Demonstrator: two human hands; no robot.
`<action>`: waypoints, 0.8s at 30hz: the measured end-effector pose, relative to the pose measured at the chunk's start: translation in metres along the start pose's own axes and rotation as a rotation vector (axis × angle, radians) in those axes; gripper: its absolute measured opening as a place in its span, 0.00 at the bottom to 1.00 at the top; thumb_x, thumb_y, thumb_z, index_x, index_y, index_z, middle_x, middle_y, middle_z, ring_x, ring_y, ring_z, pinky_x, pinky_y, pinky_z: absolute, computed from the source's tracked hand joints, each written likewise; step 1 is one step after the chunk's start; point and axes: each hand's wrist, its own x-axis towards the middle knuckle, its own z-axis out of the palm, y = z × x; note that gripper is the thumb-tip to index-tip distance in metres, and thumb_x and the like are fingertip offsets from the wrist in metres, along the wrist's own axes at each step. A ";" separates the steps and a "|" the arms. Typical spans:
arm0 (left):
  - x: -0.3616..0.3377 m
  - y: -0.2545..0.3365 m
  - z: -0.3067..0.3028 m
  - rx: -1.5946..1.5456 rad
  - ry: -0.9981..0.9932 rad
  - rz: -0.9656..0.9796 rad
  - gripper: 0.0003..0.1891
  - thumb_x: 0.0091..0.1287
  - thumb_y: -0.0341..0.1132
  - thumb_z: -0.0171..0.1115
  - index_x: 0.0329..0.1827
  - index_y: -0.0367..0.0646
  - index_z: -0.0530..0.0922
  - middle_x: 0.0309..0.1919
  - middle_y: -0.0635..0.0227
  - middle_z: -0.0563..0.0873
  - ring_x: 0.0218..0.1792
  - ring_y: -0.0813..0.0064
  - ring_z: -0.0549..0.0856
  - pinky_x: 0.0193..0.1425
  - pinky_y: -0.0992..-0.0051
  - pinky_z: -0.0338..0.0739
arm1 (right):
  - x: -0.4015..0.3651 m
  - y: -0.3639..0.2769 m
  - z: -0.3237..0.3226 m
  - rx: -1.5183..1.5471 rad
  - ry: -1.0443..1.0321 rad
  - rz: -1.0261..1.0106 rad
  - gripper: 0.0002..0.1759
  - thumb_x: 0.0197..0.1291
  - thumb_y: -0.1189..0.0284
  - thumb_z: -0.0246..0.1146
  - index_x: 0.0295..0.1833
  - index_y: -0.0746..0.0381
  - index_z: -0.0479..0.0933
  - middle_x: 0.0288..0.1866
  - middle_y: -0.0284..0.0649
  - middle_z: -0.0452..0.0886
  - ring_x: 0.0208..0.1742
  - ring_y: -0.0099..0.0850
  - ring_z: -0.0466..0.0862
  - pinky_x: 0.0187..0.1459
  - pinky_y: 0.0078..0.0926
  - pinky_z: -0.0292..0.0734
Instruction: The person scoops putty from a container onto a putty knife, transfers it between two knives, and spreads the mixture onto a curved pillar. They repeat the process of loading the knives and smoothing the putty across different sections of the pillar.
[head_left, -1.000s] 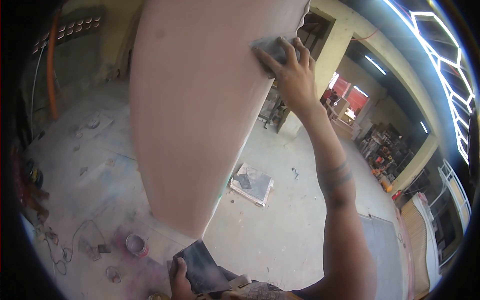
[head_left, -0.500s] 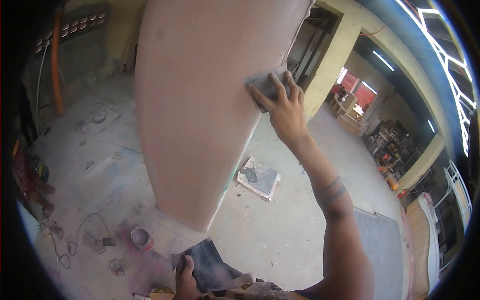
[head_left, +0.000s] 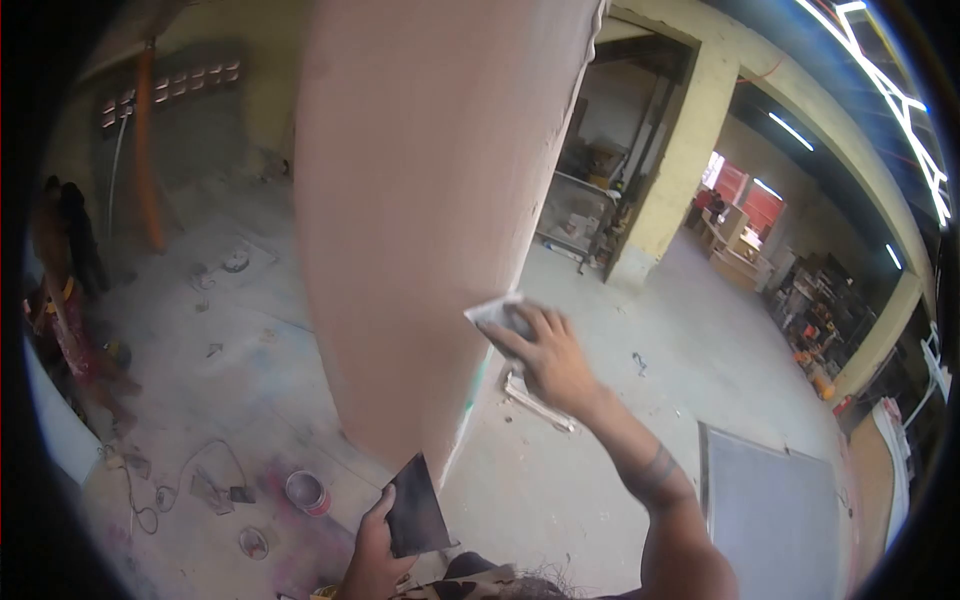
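A tall pinkish panel (head_left: 430, 200) stands upright in front of me. My right hand (head_left: 545, 355) presses a small grey piece of sandpaper (head_left: 497, 315) against the panel's right edge, low down. My left hand (head_left: 372, 550) is at the bottom of the view, holding a dark flat sheet of sandpaper (head_left: 413, 508) by its lower corner, clear of the panel.
Dusty concrete floor all around. A small paint can (head_left: 305, 491) and a cable (head_left: 160, 480) lie at lower left. A flat stack (head_left: 540, 405) lies on the floor behind my right hand. A grey mat (head_left: 770, 510) at right; a doorway and shelves (head_left: 590, 210) behind.
My right hand has slid the sandpaper down the panel's right edge, from near the top to low down. My view has tilted and my left hand has risen slightly.
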 end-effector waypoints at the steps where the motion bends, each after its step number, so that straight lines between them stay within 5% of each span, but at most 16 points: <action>1: 0.016 -0.001 0.003 -0.004 -0.009 0.027 0.16 0.79 0.46 0.58 0.60 0.46 0.81 0.49 0.65 0.90 0.45 0.68 0.90 0.51 0.65 0.87 | -0.007 -0.005 -0.002 0.204 0.015 0.011 0.42 0.54 0.86 0.59 0.77 0.50 0.71 0.72 0.52 0.72 0.74 0.52 0.71 0.71 0.47 0.67; 4: 0.055 0.003 0.020 -0.039 -0.138 -0.018 0.13 0.77 0.43 0.61 0.57 0.47 0.81 0.46 0.70 0.90 0.44 0.73 0.90 0.47 0.68 0.86 | -0.032 -0.034 -0.014 0.914 0.064 0.005 0.39 0.56 0.87 0.52 0.76 0.56 0.69 0.75 0.55 0.70 0.74 0.52 0.71 0.73 0.46 0.65; 6: 0.074 0.008 0.024 0.032 -0.207 -0.013 0.13 0.78 0.43 0.60 0.59 0.47 0.80 0.50 0.71 0.89 0.49 0.73 0.89 0.54 0.66 0.85 | -0.048 -0.043 -0.013 0.856 0.096 -0.262 0.37 0.58 0.80 0.52 0.76 0.52 0.69 0.76 0.55 0.70 0.73 0.53 0.72 0.69 0.52 0.65; 9: 0.089 0.008 0.044 0.086 -0.391 -0.012 0.16 0.79 0.41 0.58 0.64 0.46 0.76 0.54 0.68 0.86 0.57 0.69 0.86 0.61 0.62 0.84 | -0.069 -0.055 -0.004 0.724 -0.010 -0.472 0.42 0.53 0.75 0.67 0.76 0.38 0.73 0.78 0.52 0.65 0.66 0.47 0.72 0.66 0.49 0.63; 12: 0.067 0.017 0.073 0.089 -0.534 0.157 0.22 0.81 0.39 0.53 0.73 0.41 0.66 0.63 0.56 0.80 0.60 0.58 0.84 0.63 0.56 0.83 | -0.081 -0.062 0.007 0.450 -0.001 -0.426 0.37 0.55 0.69 0.68 0.73 0.34 0.76 0.78 0.52 0.65 0.69 0.50 0.71 0.60 0.52 0.65; 15: 0.053 0.023 0.077 0.140 -0.419 0.346 0.22 0.81 0.39 0.52 0.73 0.41 0.66 0.63 0.57 0.80 0.62 0.58 0.83 0.67 0.55 0.81 | -0.081 -0.054 0.005 0.397 -0.127 -0.258 0.45 0.48 0.73 0.69 0.75 0.32 0.74 0.79 0.49 0.62 0.69 0.50 0.70 0.62 0.52 0.65; 18: 0.038 0.035 0.068 0.100 -0.438 0.323 0.22 0.81 0.40 0.52 0.73 0.40 0.67 0.63 0.59 0.80 0.65 0.60 0.81 0.71 0.57 0.77 | -0.078 -0.040 0.008 0.106 -0.323 -0.169 0.52 0.48 0.77 0.69 0.80 0.29 0.66 0.81 0.47 0.61 0.69 0.51 0.68 0.70 0.52 0.61; 24: 0.050 0.022 0.054 0.319 -0.496 0.394 0.25 0.81 0.43 0.54 0.74 0.39 0.67 0.66 0.59 0.79 0.65 0.64 0.81 0.72 0.60 0.76 | -0.067 -0.073 0.051 0.569 0.173 -0.366 0.40 0.51 0.77 0.74 0.69 0.34 0.78 0.76 0.49 0.67 0.68 0.53 0.70 0.66 0.54 0.67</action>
